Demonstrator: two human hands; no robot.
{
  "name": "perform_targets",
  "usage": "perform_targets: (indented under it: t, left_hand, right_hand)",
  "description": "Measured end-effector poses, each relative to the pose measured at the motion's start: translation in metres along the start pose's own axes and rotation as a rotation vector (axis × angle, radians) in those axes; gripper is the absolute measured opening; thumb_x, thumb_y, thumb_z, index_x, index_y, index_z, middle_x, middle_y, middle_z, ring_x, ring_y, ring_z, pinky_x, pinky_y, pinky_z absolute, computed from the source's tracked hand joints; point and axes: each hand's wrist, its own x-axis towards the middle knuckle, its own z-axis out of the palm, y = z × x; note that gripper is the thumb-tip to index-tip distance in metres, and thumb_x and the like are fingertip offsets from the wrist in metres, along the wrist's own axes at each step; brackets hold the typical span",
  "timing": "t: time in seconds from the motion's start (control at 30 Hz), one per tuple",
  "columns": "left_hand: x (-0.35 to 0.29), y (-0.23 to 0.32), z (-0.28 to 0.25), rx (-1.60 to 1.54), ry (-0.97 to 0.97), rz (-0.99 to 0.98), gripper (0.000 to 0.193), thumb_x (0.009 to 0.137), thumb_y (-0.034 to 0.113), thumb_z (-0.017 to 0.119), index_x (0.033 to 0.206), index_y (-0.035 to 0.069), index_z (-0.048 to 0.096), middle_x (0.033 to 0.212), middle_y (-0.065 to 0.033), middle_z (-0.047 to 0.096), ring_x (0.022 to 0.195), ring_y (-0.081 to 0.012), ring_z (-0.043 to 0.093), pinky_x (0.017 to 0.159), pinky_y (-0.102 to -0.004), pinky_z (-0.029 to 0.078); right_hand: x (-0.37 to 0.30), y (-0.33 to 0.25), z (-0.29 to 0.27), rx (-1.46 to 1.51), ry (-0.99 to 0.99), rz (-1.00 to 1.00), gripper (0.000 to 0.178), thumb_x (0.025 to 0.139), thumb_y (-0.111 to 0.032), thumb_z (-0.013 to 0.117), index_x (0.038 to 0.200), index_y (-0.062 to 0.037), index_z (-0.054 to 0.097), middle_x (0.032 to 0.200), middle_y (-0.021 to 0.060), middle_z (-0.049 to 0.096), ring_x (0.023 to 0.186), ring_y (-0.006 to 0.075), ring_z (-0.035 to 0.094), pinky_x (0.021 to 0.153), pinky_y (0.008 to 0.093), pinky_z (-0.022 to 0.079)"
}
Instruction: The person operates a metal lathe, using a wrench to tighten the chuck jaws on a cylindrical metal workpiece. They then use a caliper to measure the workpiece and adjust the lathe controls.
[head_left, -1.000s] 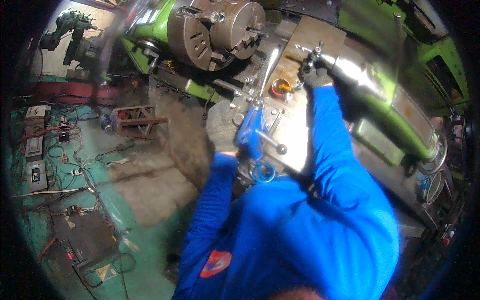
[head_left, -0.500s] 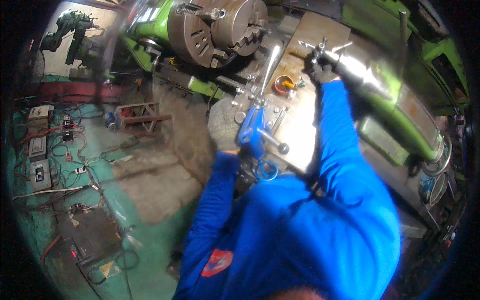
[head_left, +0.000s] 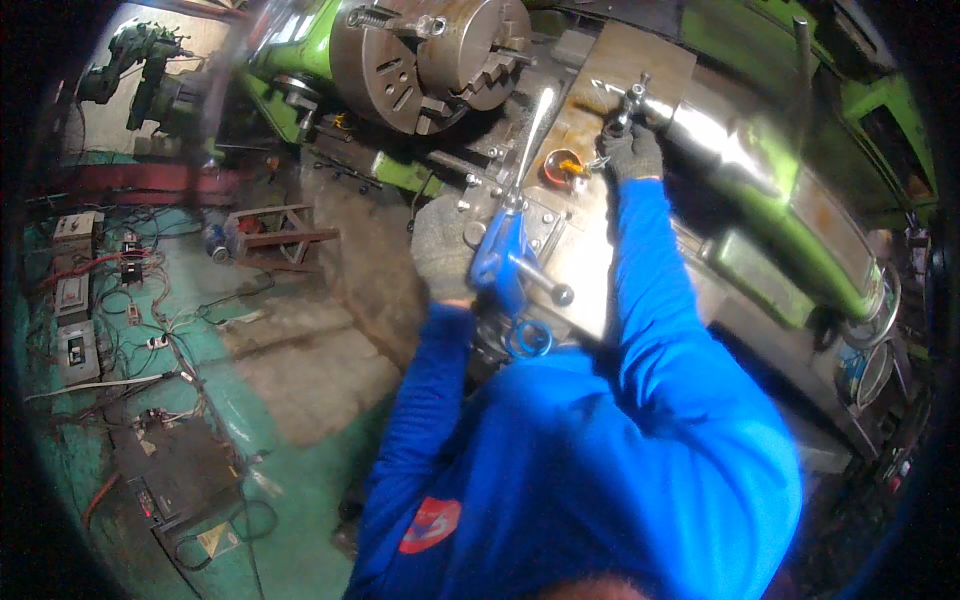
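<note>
My left hand (head_left: 438, 248), in a grey work glove, rests against the left side of a blue lathe slide (head_left: 503, 262), by a round grey knob (head_left: 475, 235). Its fingertips are blurred. A ball-ended lever (head_left: 545, 282) and a blue ring-shaped handle (head_left: 530, 338) sit on my side of the slide. At the tailstock, my gloved right hand (head_left: 636, 155) has its fingers curled just below a drill chuck (head_left: 655, 113); what they grip is hidden. A drill bit (head_left: 606, 88) points left from the chuck. Left of this hand stands a small red-rimmed bowl (head_left: 563, 168) with something yellow in it.
A large lathe chuck (head_left: 470, 55) is at the far left of the machine. The green tailstock (head_left: 800, 225) extends to the right. A long bright steel handle (head_left: 537, 130) stands beside the slide. Cables and electrical boxes (head_left: 72, 292) lie on the green floor at left, near a metal frame (head_left: 285, 235).
My right hand has drawn back slightly toward me and left, showing more of the glove below the chuck. The left hand has shifted slightly left and remains beside the blue slide.
</note>
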Motion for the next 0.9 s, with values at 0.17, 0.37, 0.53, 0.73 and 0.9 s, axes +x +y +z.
perform_targets:
  t: [0.17,0.37,0.53,0.73,0.9]
  left_hand:
    - [0.006,-0.02,0.021,0.151,0.721,0.353,0.028,0.091,0.038,0.065,0.083,0.012,0.065,0.084,-0.0149,0.063,0.083,-0.0379,0.062,0.074,-0.0507,0.049]
    - [0.01,-0.017,0.026,0.135,0.736,0.356,0.027,0.092,0.038,0.063,0.083,0.012,0.065,0.084,-0.0152,0.064,0.083,-0.0371,0.063,0.073,-0.0501,0.05]
    - [-0.006,0.0,-0.008,0.34,0.591,0.38,0.02,0.092,0.034,0.062,0.085,0.015,0.068,0.086,-0.0134,0.065,0.086,-0.0351,0.064,0.074,-0.049,0.051]
    - [0.006,-0.019,0.018,-0.03,0.352,0.12,0.031,0.095,0.029,0.061,0.115,0.007,0.066,0.12,-0.0128,0.066,0.115,-0.0334,0.061,0.103,-0.045,0.043]
    - [0.015,-0.033,0.031,0.258,0.628,0.392,0.027,0.089,0.034,0.065,0.093,0.008,0.065,0.091,-0.0159,0.065,0.089,-0.0391,0.063,0.078,-0.0506,0.05]
  right_hand:
    - [-0.028,-0.066,-0.006,0.157,0.035,0.208,0.038,0.091,-0.032,0.06,0.115,-0.0049,0.072,0.119,0.0212,0.069,0.112,0.0392,0.064,0.098,0.0447,0.051]
    - [-0.039,-0.129,-0.046,-0.175,-0.013,0.268,0.047,0.092,-0.041,0.054,0.115,-0.0048,0.074,0.126,0.0253,0.068,0.119,0.047,0.062,0.105,0.0498,0.048]
    - [-0.053,-0.183,-0.063,-0.234,-0.04,0.278,0.049,0.094,-0.044,0.052,0.114,-0.0044,0.074,0.122,0.0279,0.068,0.118,0.0487,0.062,0.107,0.0512,0.046]
    - [-0.048,-0.153,-0.068,-0.362,-0.059,0.194,0.053,0.098,-0.05,0.049,0.125,-0.0107,0.071,0.126,0.0268,0.067,0.116,0.0472,0.064,0.104,0.0523,0.049]
    - [-0.054,-0.195,-0.077,-0.522,-0.154,0.184,0.05,0.099,-0.052,0.047,0.132,-0.0207,0.067,0.13,0.0209,0.067,0.115,0.0431,0.066,0.1,0.05,0.052]
